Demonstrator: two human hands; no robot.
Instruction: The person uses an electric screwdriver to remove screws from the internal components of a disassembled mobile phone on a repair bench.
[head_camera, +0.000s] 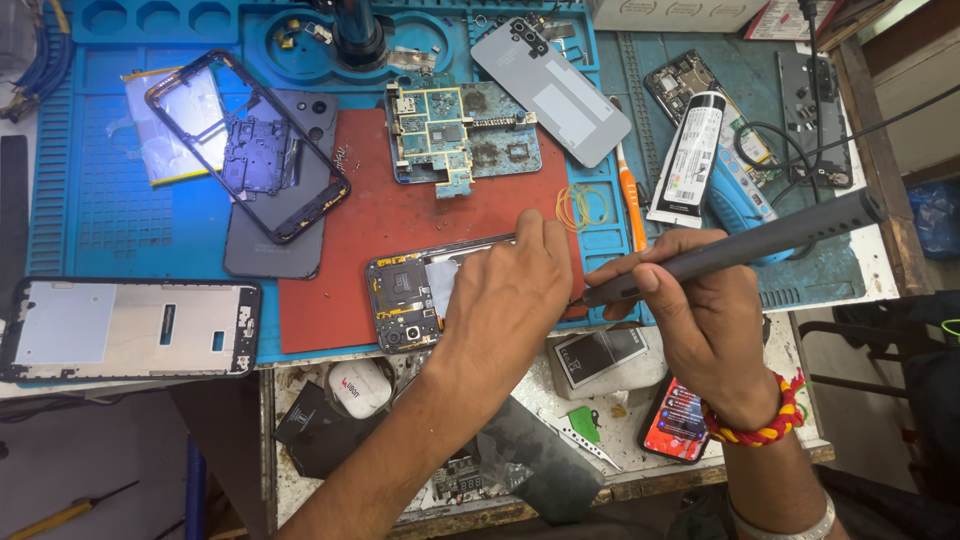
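Lying back-off on the red mat (340, 290), the opened phone (410, 298) shows dark circuitry; left hand (510, 300) fingers press it, right hand (700, 300) fingers grip a grey electric screwdriver (740, 245).

Bench clutter, repair mat.
Above the grip a bare circuit board (462, 135) is laid on the red pad (350, 260); a grey back cover (551, 90) is seen beyond, a white tube (688, 160) right, a phone frame (130, 328) far left.
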